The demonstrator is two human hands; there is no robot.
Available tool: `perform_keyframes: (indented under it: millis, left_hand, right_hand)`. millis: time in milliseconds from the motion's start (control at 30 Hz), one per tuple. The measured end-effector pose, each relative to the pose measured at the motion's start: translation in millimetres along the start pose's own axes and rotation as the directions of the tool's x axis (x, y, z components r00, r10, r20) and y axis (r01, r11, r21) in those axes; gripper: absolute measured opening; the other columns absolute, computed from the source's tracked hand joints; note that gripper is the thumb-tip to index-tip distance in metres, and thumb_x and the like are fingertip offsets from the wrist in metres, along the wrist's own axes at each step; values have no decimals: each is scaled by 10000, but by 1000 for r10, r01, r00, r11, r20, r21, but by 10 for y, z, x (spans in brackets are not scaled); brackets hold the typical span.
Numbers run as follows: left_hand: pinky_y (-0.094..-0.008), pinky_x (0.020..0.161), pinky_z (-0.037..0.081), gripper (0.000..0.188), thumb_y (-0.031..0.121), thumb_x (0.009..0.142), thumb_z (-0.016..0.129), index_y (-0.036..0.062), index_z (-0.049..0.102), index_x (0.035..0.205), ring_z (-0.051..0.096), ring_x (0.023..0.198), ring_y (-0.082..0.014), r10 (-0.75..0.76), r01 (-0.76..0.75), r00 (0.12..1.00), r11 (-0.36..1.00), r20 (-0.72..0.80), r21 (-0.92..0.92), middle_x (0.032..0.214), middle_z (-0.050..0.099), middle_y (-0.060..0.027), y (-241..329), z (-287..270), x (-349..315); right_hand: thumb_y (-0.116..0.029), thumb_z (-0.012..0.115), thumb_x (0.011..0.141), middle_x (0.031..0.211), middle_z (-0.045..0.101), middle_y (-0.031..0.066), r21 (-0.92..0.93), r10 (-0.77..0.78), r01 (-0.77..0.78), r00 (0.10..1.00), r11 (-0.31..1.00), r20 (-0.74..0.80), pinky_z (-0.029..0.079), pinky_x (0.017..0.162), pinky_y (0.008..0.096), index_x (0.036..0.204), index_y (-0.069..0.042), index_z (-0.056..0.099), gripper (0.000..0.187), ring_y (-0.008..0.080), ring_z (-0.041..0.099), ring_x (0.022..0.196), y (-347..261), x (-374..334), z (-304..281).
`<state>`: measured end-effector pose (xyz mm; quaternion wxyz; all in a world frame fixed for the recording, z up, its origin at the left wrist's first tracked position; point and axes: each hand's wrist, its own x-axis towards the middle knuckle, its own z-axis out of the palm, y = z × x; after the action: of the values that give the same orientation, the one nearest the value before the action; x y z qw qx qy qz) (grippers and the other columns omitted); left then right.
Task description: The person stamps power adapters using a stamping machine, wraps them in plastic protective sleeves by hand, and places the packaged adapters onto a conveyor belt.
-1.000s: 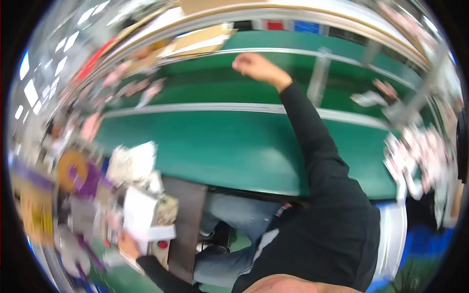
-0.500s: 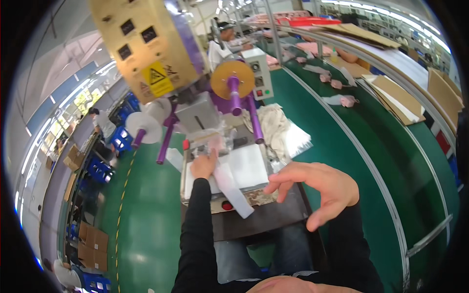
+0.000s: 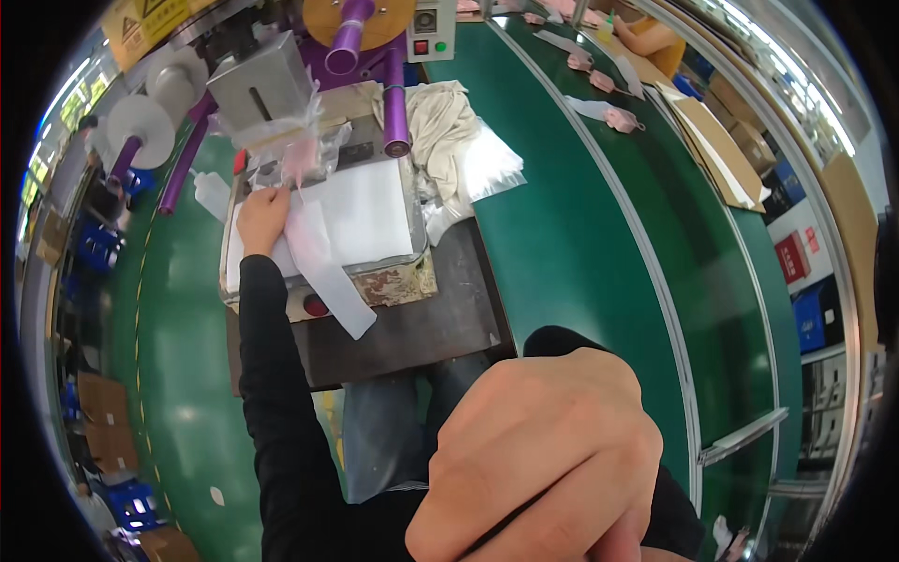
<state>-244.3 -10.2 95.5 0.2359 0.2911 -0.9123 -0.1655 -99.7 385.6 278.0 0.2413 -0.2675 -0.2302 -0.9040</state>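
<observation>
On the white pad (image 3: pixel 375 217) of the press bed lies a soft pink piece with a long whitish strip (image 3: pixel 323 253), which hangs over the front edge. My left hand (image 3: pixel 263 221) is at the strip's upper end, fingers closed against the pink part (image 3: pixel 301 161). Clear film partly covers that part, just below the grey metal press head (image 3: pixel 262 94). My right hand (image 3: pixel 543 450) is raised close to the head, big in the picture, with its fingers curled in. Whatever it may hold is hidden.
Purple rollers (image 3: pixel 395 117) and a white reel (image 3: pixel 140 131) jut from the machine. Beige cloth (image 3: pixel 426 126) and clear plastic bags (image 3: pixel 492 164) lie right of the bed. Farther right, a green conveyor (image 3: pixel 646 197) carries similar pink pieces (image 3: pixel 620 119). A co-worker's arm (image 3: pixel 651 39) is beyond.
My right hand has come up from beside the bed toward the head, its fingers curling from spread to closed. My left hand stays at the pink piece. The whole view has shifted right and down.
</observation>
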Motion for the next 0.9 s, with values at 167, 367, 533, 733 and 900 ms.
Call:
perform_keyframes:
  millis: [167,367,533,733,900]
  left_hand:
    - [-495,687,483,329,365,828,596,54,693,780,662,782,-407,124,-126,990,991,-66,-37,766,681,-187,-92,-31,-188]
    - [-465,645,472,319,350,804,616,42,664,734,637,701,-380,181,-181,983,979,-5,-97,697,648,-176,-69,-41,-230]
    - [-409,592,447,366,370,803,726,33,631,696,593,604,-293,231,-222,972,965,49,-142,618,599,-114,-38,-106,-269]
    - [-383,579,439,386,381,816,746,27,638,703,581,584,-252,223,-213,974,963,44,-165,609,599,-89,-53,-74,-247]
    - [-376,584,447,367,367,830,743,23,663,731,590,587,-238,206,-200,978,959,13,-201,623,617,-88,-105,-81,-250]
  right_hand:
    - [105,583,835,506,564,149,110,638,-647,683,754,-356,379,324,361,566,0,554,290,230,504,361,-358,221,248]
    - [63,583,803,426,441,42,176,123,-98,983,980,-139,244,305,309,537,-87,503,316,154,346,292,-98,136,96]
    - [78,562,779,412,372,3,190,59,-21,979,982,-197,196,310,288,520,-119,442,346,123,285,280,-80,187,110]
    - [71,543,790,425,375,-4,153,32,-15,994,988,-108,192,318,302,511,-134,403,373,123,285,285,-56,202,-14]
    - [49,548,814,444,401,16,111,119,-124,992,986,53,219,324,301,537,-125,432,347,128,321,298,-103,189,-186]
